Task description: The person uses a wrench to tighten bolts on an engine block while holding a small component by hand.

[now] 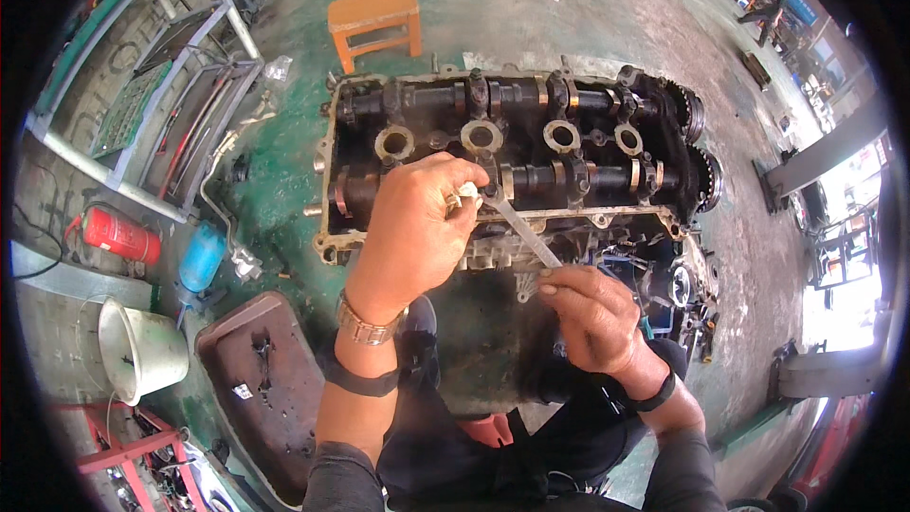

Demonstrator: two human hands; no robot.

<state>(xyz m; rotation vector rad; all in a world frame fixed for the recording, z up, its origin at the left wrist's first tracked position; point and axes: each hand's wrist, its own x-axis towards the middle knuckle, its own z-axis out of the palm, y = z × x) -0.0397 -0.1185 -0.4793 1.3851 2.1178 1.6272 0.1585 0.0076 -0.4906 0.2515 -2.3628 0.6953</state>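
Observation:
A dirty engine cylinder head [531,147] with two camshafts and toothed sprockets [706,175] at its right end stands on the green floor in front of me. My left hand [412,228], with a metal watch on its wrist, rests on the near camshaft and pinches a small white piece at the head of a slim metal wrench [526,235]. My right hand [592,313] grips the wrench's lower end. The wrench runs diagonally from the camshaft bolt down to my right hand.
An orange stool [374,24] stands behind the engine. To the left lie a brown metal tray [261,379], a white bucket [142,346], a blue canister [201,258], a red fire extinguisher [118,235] and a metal rack [180,85]. More engine parts [678,289] lie at the right.

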